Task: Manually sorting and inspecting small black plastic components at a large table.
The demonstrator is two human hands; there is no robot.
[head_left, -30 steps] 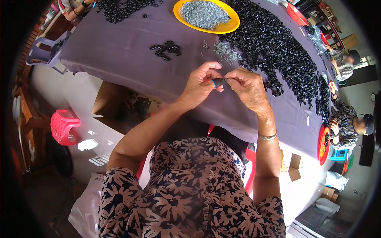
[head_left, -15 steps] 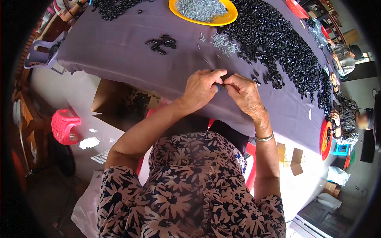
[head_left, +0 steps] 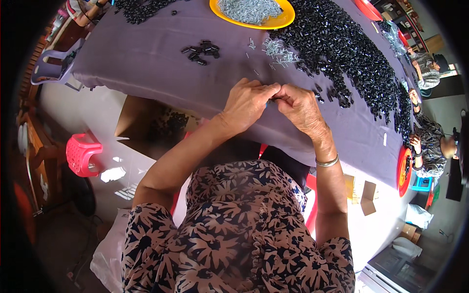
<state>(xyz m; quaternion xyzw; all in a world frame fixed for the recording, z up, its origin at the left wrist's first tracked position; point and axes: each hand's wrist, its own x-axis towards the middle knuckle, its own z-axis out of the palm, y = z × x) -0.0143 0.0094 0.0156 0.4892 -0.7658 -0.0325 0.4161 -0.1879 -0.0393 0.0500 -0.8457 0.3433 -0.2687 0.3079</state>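
Just over the near edge of the cloth, my left hand [head_left: 248,102] and my right hand [head_left: 302,110] meet with their fingertips touching. Both are closed in a pinch around a small black part [head_left: 275,99], mostly hidden by the fingers. A bit of blue shows at my left fingers. Beyond my hands lies a loose heap of short silver metal pins [head_left: 280,53]. To its left is a small cluster of black cylindrical parts [head_left: 202,51]. A large spread of similar black parts [head_left: 342,53] covers the table's right side.
A yellow plate [head_left: 289,20] heaped with silver pins stands at the far side of the purple-grey tablecloth [head_left: 146,53]. Under the table edge is an open cardboard box [head_left: 132,117]. A pink stool [head_left: 83,155] stands left. Other people [head_left: 430,141] sit along the right side.
My fingertips have drawn closer together, and the right hand has moved slightly left and up against the left. The small black part is now more covered. The view has shifted slightly.
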